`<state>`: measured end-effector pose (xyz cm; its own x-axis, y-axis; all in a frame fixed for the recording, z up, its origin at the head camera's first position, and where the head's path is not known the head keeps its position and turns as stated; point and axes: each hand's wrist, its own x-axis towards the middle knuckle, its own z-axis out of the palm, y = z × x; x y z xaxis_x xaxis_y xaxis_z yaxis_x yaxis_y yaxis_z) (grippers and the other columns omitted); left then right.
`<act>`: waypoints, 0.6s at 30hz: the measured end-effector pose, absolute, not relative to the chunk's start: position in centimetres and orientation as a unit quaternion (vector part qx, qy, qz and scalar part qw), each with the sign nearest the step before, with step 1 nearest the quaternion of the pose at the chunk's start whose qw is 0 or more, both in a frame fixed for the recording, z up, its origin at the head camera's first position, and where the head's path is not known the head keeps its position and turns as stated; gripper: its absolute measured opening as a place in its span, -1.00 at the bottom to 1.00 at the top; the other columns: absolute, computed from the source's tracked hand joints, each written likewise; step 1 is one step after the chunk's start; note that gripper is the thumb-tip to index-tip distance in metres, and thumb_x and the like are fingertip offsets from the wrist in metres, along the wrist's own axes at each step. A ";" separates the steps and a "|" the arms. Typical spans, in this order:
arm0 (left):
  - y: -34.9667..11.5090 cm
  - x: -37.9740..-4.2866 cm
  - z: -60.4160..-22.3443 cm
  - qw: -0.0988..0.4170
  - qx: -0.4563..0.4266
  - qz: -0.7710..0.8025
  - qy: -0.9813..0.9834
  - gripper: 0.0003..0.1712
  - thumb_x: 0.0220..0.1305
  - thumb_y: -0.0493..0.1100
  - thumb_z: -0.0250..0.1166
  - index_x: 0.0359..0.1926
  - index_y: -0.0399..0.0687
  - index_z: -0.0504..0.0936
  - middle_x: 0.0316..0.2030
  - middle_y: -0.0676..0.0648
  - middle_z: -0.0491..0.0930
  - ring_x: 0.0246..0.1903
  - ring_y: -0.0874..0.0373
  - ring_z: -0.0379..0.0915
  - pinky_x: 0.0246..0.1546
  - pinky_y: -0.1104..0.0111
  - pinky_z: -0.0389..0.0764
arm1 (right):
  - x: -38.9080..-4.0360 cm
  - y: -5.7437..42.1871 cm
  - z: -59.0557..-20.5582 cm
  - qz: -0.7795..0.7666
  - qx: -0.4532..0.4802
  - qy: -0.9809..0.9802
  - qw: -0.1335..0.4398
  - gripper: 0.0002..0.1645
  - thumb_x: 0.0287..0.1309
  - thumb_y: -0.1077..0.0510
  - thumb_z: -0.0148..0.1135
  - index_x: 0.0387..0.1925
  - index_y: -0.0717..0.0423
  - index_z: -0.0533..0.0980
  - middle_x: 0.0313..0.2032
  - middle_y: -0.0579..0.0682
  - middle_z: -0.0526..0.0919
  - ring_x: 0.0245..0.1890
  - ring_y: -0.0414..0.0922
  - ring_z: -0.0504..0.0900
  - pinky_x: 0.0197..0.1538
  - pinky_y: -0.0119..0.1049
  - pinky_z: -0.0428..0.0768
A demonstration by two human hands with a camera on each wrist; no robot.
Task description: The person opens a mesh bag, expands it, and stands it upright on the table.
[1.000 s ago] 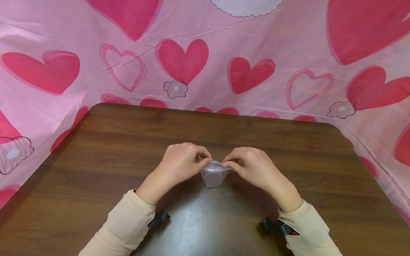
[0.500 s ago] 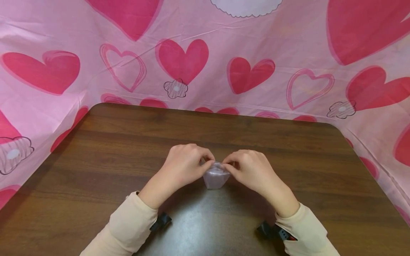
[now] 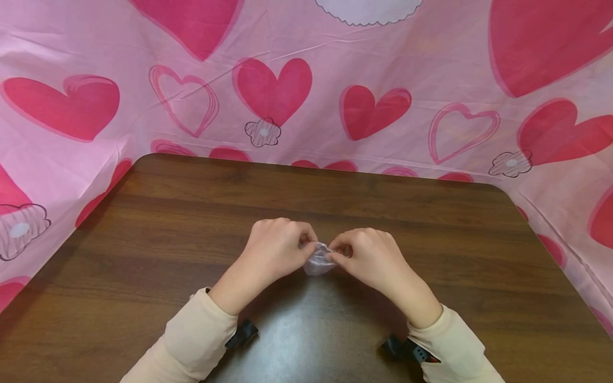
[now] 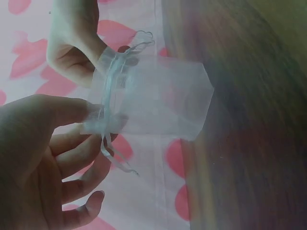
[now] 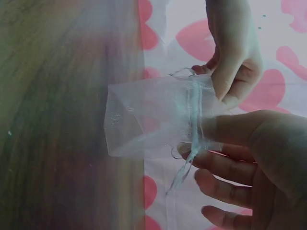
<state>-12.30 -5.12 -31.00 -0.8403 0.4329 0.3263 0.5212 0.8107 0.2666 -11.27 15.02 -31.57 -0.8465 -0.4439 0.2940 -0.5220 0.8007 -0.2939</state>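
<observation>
Between both hands hangs a small sheer white drawstring pouch point(image 3: 318, 265), its mouth side up in the head view. My left hand point(image 3: 275, 247) pinches one side of the rim between thumb and fingers. On the opposite side of the rim, my right hand point(image 3: 371, 255) pinches it the same way. The left wrist view shows the see-through pouch point(image 4: 163, 96) with a ribbon point(image 4: 108, 91) threaded below its rim and loops sticking out at both sides. In the right wrist view the pouch point(image 5: 148, 117) looks flat-bottomed; I make out nothing inside it.
Under the hands lies a dark brown wooden table point(image 3: 191, 213) with rounded far corners. A pink cloth point(image 3: 316, 106) printed with hearts hangs behind and beside it. Black camera mounts point(image 3: 243, 334) sit at both wrists, below beige sleeves point(image 3: 201, 335).
Both hands have shifted slightly toward the person. The right hand has come a little closer to the left, and the pouch now looks shorter in the head view. Both keep their pinch.
</observation>
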 end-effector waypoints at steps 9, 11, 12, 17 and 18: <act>-5.3 -12.1 -30.7 0.096 -0.251 -0.171 -0.948 -0.93 0.11 -0.07 0.41 -0.43 0.30 0.73 -0.57 0.30 0.60 -0.56 0.27 0.50 -0.58 0.26 0.42 | -11.0 14.6 -31.5 0.189 0.232 -0.947 0.115 -0.95 0.04 0.11 0.49 -0.39 -0.06 0.75 -0.61 -0.29 0.57 -0.64 -0.34 0.39 -0.58 -0.35 0.36; -5.5 -12.2 -30.6 0.091 -0.244 -0.168 -0.951 -0.89 0.10 -0.11 0.40 -0.41 0.31 0.73 -0.54 0.30 0.62 -0.52 0.25 0.54 -0.57 0.24 0.43 | -11.0 14.5 -31.4 0.190 0.228 -0.949 0.110 -0.94 0.03 0.10 0.50 -0.39 -0.09 0.75 -0.61 -0.30 0.57 -0.64 -0.35 0.40 -0.58 -0.35 0.36; -5.5 -12.2 -30.6 0.088 -0.239 -0.167 -0.952 -0.87 0.10 -0.13 0.40 -0.41 0.32 0.73 -0.53 0.30 0.63 -0.50 0.25 0.55 -0.56 0.23 0.44 | -11.1 14.5 -31.4 0.190 0.228 -0.949 0.105 -0.94 0.04 0.10 0.50 -0.39 -0.09 0.75 -0.61 -0.30 0.57 -0.64 -0.35 0.40 -0.58 -0.34 0.36; -5.6 -12.4 -30.6 0.078 -0.226 -0.169 -0.956 -0.80 0.07 -0.18 0.37 -0.39 0.33 0.73 -0.51 0.29 0.64 -0.48 0.24 0.56 -0.57 0.24 0.43 | -11.1 14.6 -31.3 0.185 0.224 -0.953 0.083 -0.95 0.05 0.12 0.47 -0.38 -0.10 0.75 -0.61 -0.31 0.57 -0.64 -0.36 0.41 -0.57 -0.33 0.37; -5.6 -12.4 -30.6 0.078 -0.224 -0.171 -0.956 -0.80 0.07 -0.19 0.37 -0.39 0.33 0.73 -0.52 0.29 0.64 -0.49 0.24 0.56 -0.58 0.24 0.43 | -11.1 14.6 -31.3 0.185 0.223 -0.954 0.080 -0.95 0.05 0.13 0.47 -0.38 -0.09 0.75 -0.60 -0.31 0.57 -0.64 -0.36 0.41 -0.57 -0.33 0.37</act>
<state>-12.37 -5.58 -30.65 -0.8875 0.4020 0.2252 0.4551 0.8413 0.2918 -11.11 14.57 -31.31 -0.8880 -0.3952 0.2350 -0.4544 0.8327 -0.3165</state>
